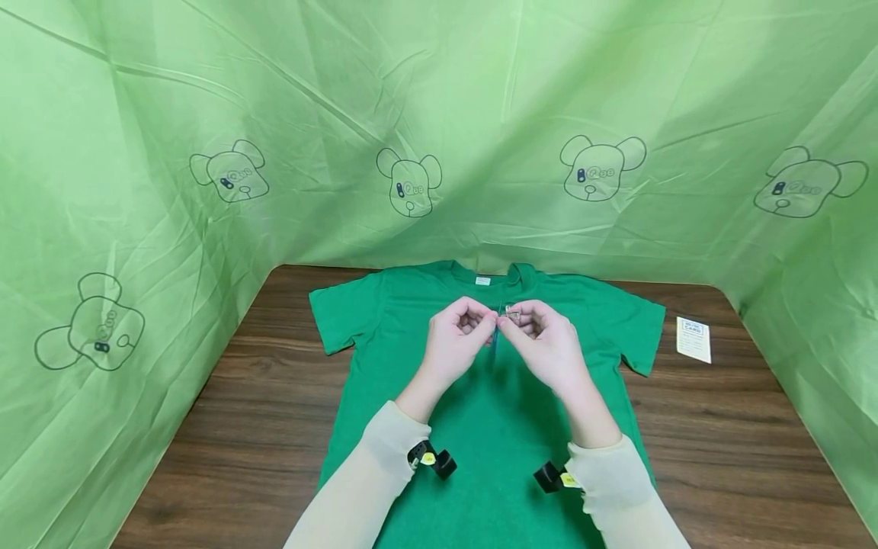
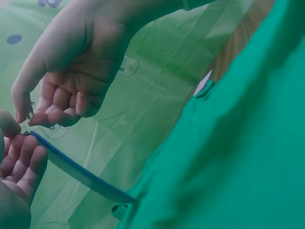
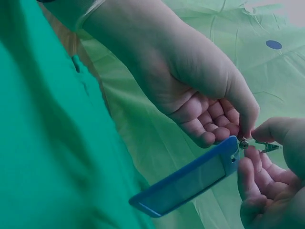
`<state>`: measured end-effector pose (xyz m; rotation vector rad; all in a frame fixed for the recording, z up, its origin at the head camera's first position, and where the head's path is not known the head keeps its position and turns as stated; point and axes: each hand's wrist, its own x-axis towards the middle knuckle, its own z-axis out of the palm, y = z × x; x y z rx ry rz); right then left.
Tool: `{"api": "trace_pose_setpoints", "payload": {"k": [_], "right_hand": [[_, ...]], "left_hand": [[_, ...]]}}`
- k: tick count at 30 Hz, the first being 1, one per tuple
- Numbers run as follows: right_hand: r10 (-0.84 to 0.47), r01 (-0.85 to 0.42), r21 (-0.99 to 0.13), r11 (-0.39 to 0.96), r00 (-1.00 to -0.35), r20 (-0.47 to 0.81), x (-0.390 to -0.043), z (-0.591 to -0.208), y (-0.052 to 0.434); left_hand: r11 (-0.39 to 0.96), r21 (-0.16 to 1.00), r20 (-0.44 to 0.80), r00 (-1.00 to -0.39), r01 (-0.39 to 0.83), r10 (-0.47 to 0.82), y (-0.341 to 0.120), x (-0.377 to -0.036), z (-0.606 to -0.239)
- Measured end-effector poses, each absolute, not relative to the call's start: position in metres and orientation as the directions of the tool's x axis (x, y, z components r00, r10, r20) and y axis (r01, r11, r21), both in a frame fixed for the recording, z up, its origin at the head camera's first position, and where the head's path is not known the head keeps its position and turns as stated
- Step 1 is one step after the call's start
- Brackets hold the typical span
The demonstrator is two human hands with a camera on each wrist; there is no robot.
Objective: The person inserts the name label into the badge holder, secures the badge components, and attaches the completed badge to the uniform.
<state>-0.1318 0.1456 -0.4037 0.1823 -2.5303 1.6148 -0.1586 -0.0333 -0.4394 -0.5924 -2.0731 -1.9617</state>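
Note:
Both hands meet over the upper chest of a green T-shirt (image 1: 494,450) spread on the table. A blue badge holder (image 3: 181,191) with a clear window hangs tilted below the fingertips. My left hand (image 1: 453,339) pinches the short clear strap with a metal snap (image 3: 243,143) at the holder's slotted end. Between right thumb and index finger, my right hand (image 1: 549,343) grips a small metal clip (image 3: 268,147). The other fingers of both hands are curled. In the left wrist view, the holder (image 2: 81,172) appears nearly edge-on, its lower end overlapping the shirt.
A white printed card (image 1: 694,340) lies on the dark wood table (image 1: 741,442), right of the shirt's sleeve. Light green cloth (image 1: 480,91) with bear-head drawings walls in the back and sides. The shirt's collar (image 1: 483,278) lies toward the back edge.

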Motion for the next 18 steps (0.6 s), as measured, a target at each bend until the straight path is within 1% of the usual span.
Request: {"api": "trace_pose_setpoints", "payload": {"k": [6, 14, 18], "right_hand": [[-0.091, -0.184, -0.883, 0.431, -0.983, 0.16, -0.1314, -0.4033, 0.1446], [-0.074, -0.164, -0.856, 0.49, -0.986, 0.147, -0.1294, -0.4009, 0.1448], [-0.097, -0.186, -0.857, 0.481, -0.983, 0.158, -0.1287, -0.4007, 0.1453]], "left_hand": [[0.028, 0.896, 0.434, -0.889, 0.443, 0.146, -0.0314, -0.1579, -0.4401], [0.017, 0.893, 0.444, -0.884, 0.451, 0.145, -0.0313, -0.1589, -0.4422], [-0.002, 0.89, 0.45, -0.881, 0.455, 0.145, -0.0306, -0.159, -0.4426]]}}
